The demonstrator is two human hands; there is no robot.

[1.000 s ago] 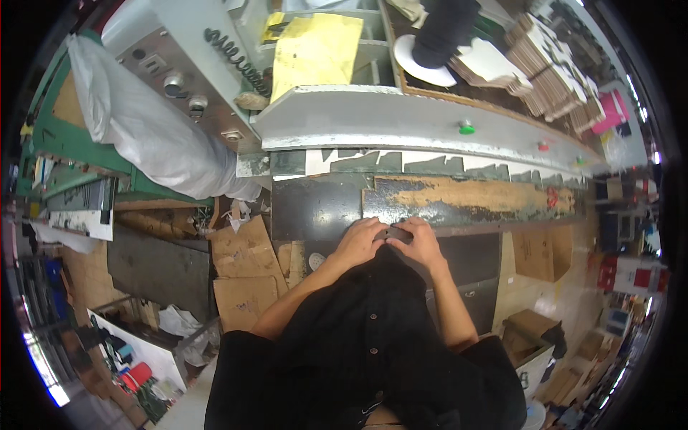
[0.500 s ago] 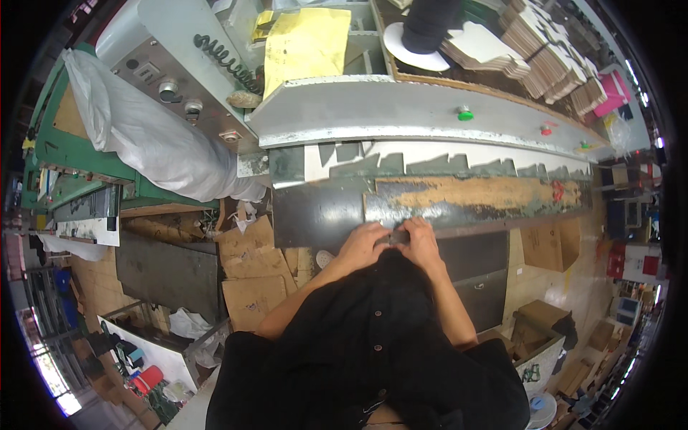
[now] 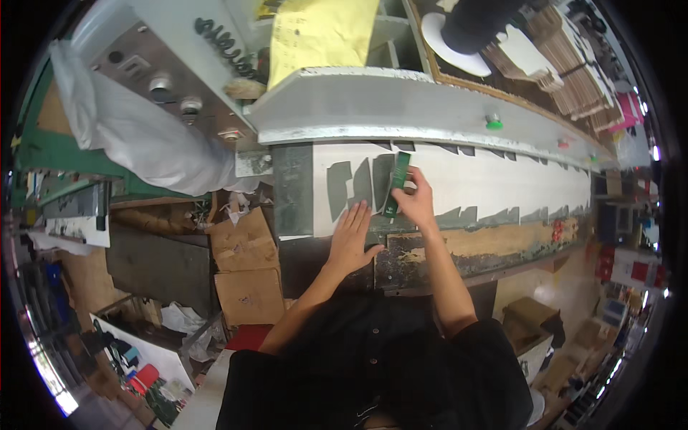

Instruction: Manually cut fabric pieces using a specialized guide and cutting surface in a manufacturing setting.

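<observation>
In my right hand [image 3: 416, 201] is a narrow green cutting die [image 3: 401, 172], gripped along its right side and standing on a long white sheet [image 3: 502, 175]. The fingers and thumb close round its edge. My left hand [image 3: 351, 240] lies flat just to the left, fingers stretched toward the cut-outs, its tips at the sheet's near part. Several dark cut-out shapes [image 3: 338, 190] show in the sheet beside the die, and a row of notches runs along its near and far edges. The sheet rests on a dark worktable [image 3: 294, 172].
A grey press beam [image 3: 358, 107] with green and red buttons spans the far side of the sheet. Behind it stand stacked white cut pieces [image 3: 573, 72] and a yellow paper [image 3: 322, 43]. A worn brown board [image 3: 473, 247] lies along the near edge. Cardboard [image 3: 247, 294] is at left.
Both hands have moved forward from the table's near edge onto the sheet. The right hand now holds the green die. More of the white sheet shows, drawn nearer from under the beam.
</observation>
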